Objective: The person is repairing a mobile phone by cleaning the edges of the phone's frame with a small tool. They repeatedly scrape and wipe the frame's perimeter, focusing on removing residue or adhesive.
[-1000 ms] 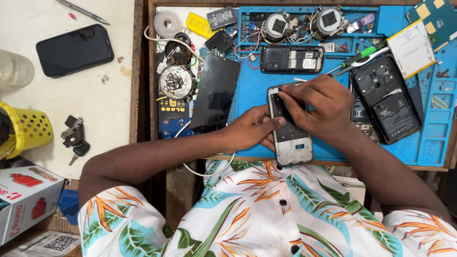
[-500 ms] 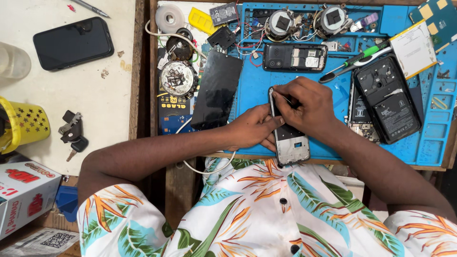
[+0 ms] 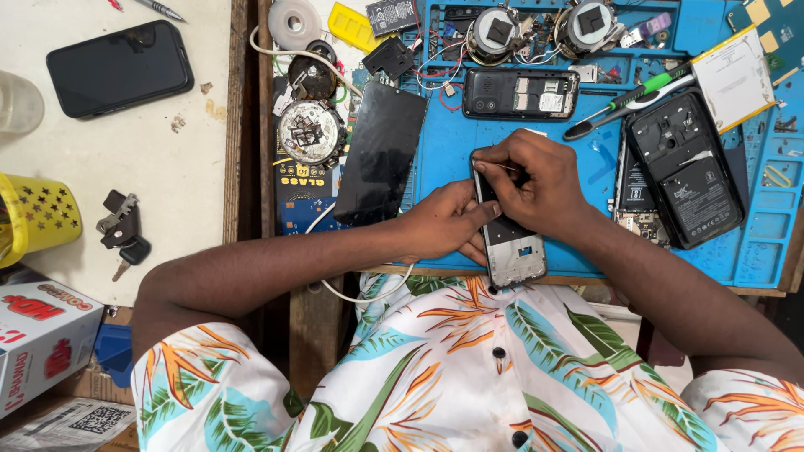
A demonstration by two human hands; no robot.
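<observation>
Two surfaces: pale tabletop (image 3: 126, 159) at left with black phone (image 3: 120, 67) and yellow cup (image 3: 38, 222); blue repair mat (image 3: 469, 142) at right. Left hand (image 3: 444, 224) closed, gripping phone frame (image 3: 512, 243) edge at mat's near side. Right hand (image 3: 532, 184) pinching thin tool (image 3: 496, 166) on frame.

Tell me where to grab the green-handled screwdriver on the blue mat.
Grip the green-handled screwdriver by its green handle, coming from above: it lies flat and slanted on the blue mat, with the handle end pointing up-right, apart from both hands.
</observation>
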